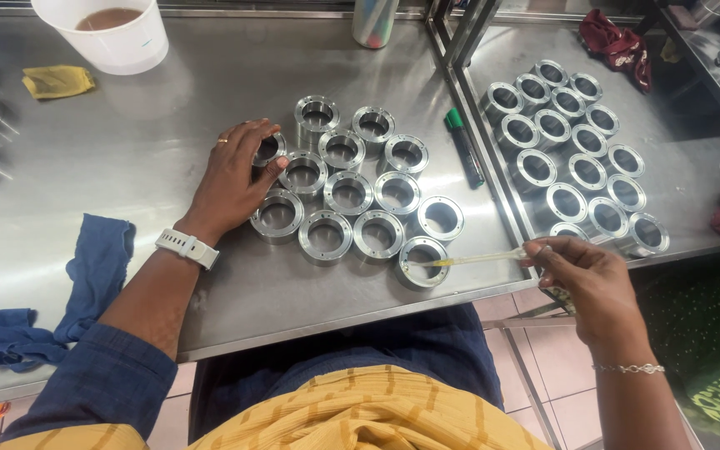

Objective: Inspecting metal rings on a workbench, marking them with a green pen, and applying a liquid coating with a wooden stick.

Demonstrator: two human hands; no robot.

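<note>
Several shiny metal rings (348,193) lie in a cluster on the steel table (143,142). My left hand (231,179) grips one ring (270,148) at the cluster's left edge, tilting it on its side. My right hand (589,279) holds a thin yellowish stick (477,260) pinched in its fingers. The stick's tip rests at the rim of the nearest ring (423,261) at the front right of the cluster.
A second batch of metal rings (572,158) sits on the adjacent table to the right. A green-capped marker (463,143) lies between the groups. A white bucket (110,33) stands at the back left, blue cloths (60,300) at the front left, a yellow rag (57,81) nearby.
</note>
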